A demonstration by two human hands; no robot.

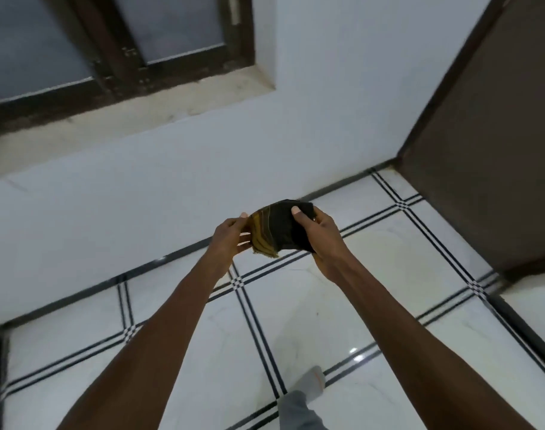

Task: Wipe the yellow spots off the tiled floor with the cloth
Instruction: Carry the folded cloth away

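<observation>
I hold a dark cloth in front of me, well above the floor, with both hands. Its left part is stained yellow. My left hand pinches the stained left edge, and my right hand grips the dark right side with the thumb on top. Below lies the white tiled floor with black double lines. A faint yellowish smear shows on the tile to the right of my right hand.
A white wall runs behind the floor, with a dark-framed window above a ledge. A brown door stands at the right. My foot in a grey sock rests on the tiles below.
</observation>
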